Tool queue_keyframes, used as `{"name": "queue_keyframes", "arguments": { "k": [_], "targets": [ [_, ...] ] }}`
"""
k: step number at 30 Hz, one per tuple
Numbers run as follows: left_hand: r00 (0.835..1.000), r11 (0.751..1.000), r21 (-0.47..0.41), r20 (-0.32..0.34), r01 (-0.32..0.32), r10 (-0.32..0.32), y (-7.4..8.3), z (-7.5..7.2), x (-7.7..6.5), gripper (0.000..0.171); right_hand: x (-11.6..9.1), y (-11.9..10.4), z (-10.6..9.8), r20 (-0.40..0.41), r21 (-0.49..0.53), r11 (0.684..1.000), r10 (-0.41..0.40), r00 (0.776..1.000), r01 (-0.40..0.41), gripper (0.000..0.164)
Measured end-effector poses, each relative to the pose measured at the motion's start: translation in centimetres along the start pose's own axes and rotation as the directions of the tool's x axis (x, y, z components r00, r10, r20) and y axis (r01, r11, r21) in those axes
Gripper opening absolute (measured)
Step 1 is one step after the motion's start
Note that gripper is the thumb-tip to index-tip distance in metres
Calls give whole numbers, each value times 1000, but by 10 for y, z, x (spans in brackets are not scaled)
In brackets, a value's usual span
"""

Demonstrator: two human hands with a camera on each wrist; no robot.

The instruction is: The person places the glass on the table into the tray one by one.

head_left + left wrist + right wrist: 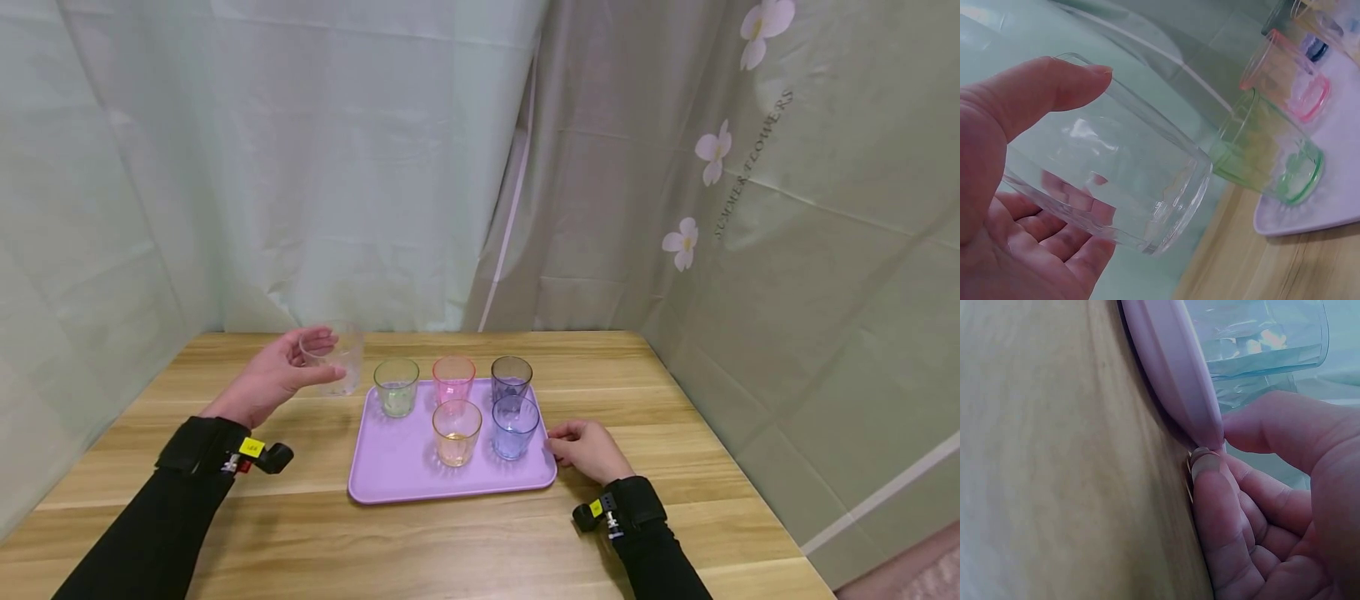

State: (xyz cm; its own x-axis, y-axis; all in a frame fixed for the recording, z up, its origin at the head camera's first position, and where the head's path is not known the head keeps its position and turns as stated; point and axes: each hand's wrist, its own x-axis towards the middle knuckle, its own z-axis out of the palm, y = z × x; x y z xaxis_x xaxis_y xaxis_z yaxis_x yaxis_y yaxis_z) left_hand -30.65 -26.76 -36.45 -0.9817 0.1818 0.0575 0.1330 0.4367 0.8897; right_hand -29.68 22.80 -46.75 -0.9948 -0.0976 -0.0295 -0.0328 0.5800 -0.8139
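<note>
My left hand holds a clear glass above the table, left of the tray, with the thumb on one side and the fingers round the other. A purple tray lies on the table. On it stand a green glass, a pink glass, a dark grey glass, a yellow glass and a blue glass. At the tray's right edge, my right hand pinches the rim between thumb and finger, as the right wrist view shows.
The wooden table carries the tray near its middle. Pale curtains hang behind the table's far edge, and a flowered curtain runs along the right side.
</note>
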Motion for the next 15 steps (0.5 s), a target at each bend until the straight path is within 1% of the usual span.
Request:
{"name": "queue_keyframes", "arguments": {
  "k": [8, 15],
  "targets": [
    [999, 999, 35, 11, -36, 36, 10, 2, -8, 93, 1, 1, 0, -2, -8, 1000, 9, 1000, -9, 22],
    [999, 999, 27, 26, -32, 31, 12, 5, -10, 95, 2, 2, 1, -4, -12, 1000, 19, 1000, -19, 22]
  ]
}}
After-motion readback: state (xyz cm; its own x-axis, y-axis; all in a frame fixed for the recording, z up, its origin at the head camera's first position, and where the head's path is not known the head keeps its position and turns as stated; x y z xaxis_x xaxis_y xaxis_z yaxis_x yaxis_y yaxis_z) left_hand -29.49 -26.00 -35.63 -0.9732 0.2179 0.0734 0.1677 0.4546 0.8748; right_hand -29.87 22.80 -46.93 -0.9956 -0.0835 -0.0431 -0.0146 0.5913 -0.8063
